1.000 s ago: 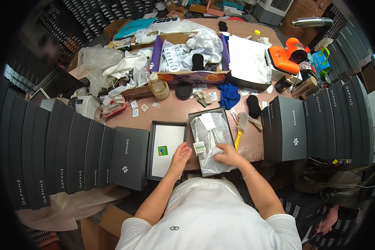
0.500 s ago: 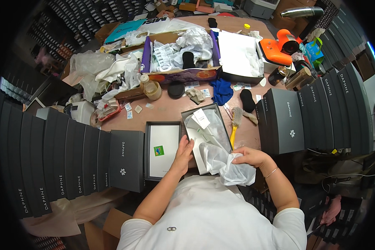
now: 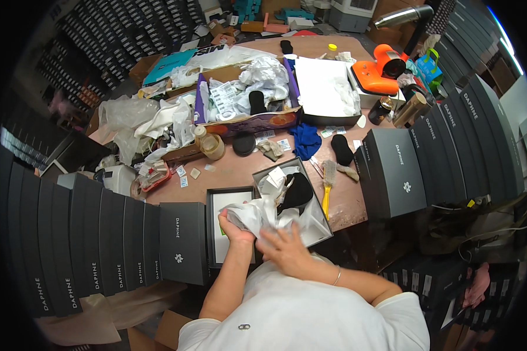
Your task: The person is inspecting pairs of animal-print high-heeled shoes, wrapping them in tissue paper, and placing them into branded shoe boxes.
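Crumpled white tissue paper [image 3: 252, 214] is gripped in my left hand [image 3: 237, 228], over the lid's right part. Whether something lies inside the paper is hidden. My right hand [image 3: 290, 253], slightly blurred, has its fingers spread against the paper's near right side. Just beyond my hands sits an open grey shoe box [image 3: 320, 231], tilted slightly. Inside it are more white paper, a white tag [image 3: 277, 175] and a black rounded thing [image 3: 298, 192], partly covered by paper. To the left lies the shallow dark lid [image 3: 211, 237] with a white inside, partly behind my left hand.
Dark shoe boxes stand in rows at left [image 3: 181, 240] and right [image 3: 392, 175]. A yellow-handled brush [image 3: 327, 190], blue cloth [image 3: 305, 141] and glass jar [image 3: 213, 146] lie farther off. Behind them are a purple carton [image 3: 252, 126] of paper and an orange device [image 3: 375, 79].
My left hand has taken hold of tissue paper above the lid. My right hand has let go of its paper and swung left. The black thing now shows in the box.
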Demonstrator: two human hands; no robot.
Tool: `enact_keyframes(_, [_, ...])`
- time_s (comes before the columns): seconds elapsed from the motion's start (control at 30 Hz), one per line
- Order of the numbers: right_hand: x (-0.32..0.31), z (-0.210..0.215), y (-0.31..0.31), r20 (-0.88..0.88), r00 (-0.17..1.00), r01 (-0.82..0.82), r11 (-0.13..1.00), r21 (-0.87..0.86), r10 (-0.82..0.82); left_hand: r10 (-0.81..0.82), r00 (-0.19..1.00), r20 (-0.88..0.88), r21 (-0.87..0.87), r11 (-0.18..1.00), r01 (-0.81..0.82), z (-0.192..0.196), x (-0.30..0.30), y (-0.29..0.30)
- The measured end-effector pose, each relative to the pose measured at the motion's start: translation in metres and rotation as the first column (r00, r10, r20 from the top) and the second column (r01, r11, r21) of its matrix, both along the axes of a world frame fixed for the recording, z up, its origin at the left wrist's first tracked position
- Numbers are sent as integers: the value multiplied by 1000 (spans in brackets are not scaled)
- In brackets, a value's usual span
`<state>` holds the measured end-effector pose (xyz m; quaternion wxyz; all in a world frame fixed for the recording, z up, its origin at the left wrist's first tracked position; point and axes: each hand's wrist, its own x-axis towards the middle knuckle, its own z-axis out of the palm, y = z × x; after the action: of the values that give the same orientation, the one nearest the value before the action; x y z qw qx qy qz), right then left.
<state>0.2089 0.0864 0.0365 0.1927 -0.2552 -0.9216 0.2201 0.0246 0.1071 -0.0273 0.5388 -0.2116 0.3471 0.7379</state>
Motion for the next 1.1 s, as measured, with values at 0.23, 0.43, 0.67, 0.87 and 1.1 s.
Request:
enact_keyframes(0.23, [49,66,78,-313,832,222,792,-569,-458,-107,981,-162,121,984,127,25,-29,-15])
enact_keyframes(0.43, [64,8,91,-293,688,-456,-82,-886,-664,-639,402,-656,-86,592,801,48,-17,-44])
enact_keyframes(0.67, [113,33,96,-242,843,-146,228,-963,-481,231,592,-772,59,953,-296,44,-111,-16])
enact_keyframes(0.87, [74,25,65,-175,882,200,684,-702,-437,-315,-944,-94,-991,118,59,-3,-74,-43])
enact_keyframes(1.1, [40,27,53,-296,946,-309,637,-706,130,-496,860,-118,335,796,505,-35,18,-41])
